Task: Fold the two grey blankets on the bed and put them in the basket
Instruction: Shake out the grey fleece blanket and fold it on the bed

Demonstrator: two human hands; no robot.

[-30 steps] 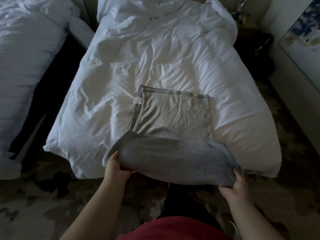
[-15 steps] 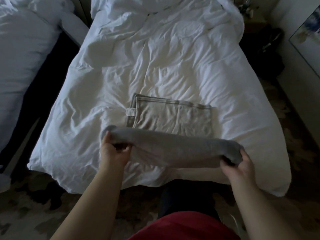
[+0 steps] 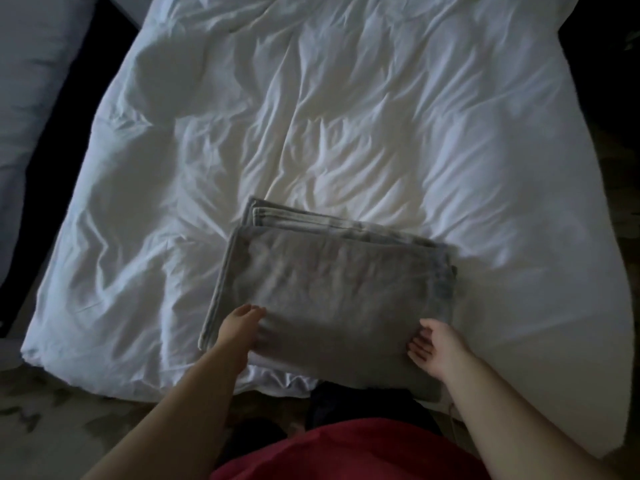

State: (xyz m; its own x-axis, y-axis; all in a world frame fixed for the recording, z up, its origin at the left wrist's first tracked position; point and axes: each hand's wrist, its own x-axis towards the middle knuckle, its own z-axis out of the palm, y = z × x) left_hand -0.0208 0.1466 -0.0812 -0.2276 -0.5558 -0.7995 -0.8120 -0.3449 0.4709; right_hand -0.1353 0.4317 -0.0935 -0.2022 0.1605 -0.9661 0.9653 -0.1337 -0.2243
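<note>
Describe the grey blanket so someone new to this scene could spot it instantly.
Start at the large crumpled white duvet. Near its edge closest to the person lies the folded grey blanket, with the left hand and right hand at its near side. It is the only grey thing on the white bedding: a rectangle with stacked hems showing at its far left corner.

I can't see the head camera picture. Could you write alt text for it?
A folded soft grey blanket lies on a second folded grey blanket at the near edge of a rumpled white duvet. A person's open left hand rests on the top blanket's near left part; the open right hand touches its near right side.
</note>
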